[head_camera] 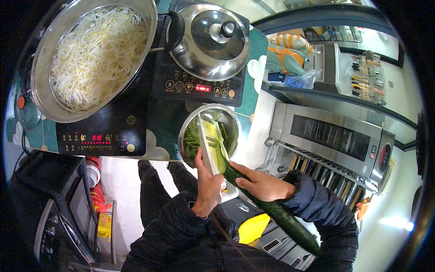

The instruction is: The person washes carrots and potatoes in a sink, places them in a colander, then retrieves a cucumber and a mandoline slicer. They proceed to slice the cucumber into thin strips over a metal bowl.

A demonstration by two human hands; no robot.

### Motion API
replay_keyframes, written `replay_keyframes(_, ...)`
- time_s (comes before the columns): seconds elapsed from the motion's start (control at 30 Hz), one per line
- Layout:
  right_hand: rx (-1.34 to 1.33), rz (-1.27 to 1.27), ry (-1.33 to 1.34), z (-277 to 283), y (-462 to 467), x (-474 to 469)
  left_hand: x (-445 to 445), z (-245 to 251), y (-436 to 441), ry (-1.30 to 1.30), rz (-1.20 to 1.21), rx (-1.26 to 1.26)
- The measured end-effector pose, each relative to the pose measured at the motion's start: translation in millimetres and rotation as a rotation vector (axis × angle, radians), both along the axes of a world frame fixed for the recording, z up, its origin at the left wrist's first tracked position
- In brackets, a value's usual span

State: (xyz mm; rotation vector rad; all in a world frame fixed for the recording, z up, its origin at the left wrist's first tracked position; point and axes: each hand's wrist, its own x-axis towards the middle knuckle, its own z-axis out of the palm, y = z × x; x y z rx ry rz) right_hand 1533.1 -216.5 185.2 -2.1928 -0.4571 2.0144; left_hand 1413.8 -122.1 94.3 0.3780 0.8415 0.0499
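Note:
My left hand grips the lower end of a white grater, which slants over a metal bowl. Shreds of green cucumber lie inside that bowl. A long dark-green cucumber is in my right hand, its cut end against the grater's face. The cucumber's far end reaches back toward my right sleeve. Part of the bowl's inside is hidden behind the grater.
A large pan of bean sprouts stands on an induction cooker at the left. Beside it, a lidded wok sits on a second induction cooker. A steel oven is at the right, a black appliance at lower left.

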Motion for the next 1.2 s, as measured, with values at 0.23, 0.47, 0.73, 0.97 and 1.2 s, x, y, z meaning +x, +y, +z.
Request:
replay_keyframes(0.23,0.119,-0.054,-0.445,-109,42,24,-3,3,0,0.042,-0.066,0.014)
replay_keyframes(0.47,-0.130,0.036,-0.049,-1,5,-6,-3,-4,-2,0.028,0.015,0.007)
replay_keyframes(0.73,-0.089,-0.040,-0.285,-74,35,11,-2,3,-1,0.058,0.003,-0.031)
replay_keyframes(0.97,-0.070,0.049,-0.260,-39,35,1,-4,0,-3,0.017,0.062,-0.075)
replay_keyframes(1.2,-0.112,0.026,-0.219,-14,34,-11,-1,-2,-4,0.018,0.021,-0.022)
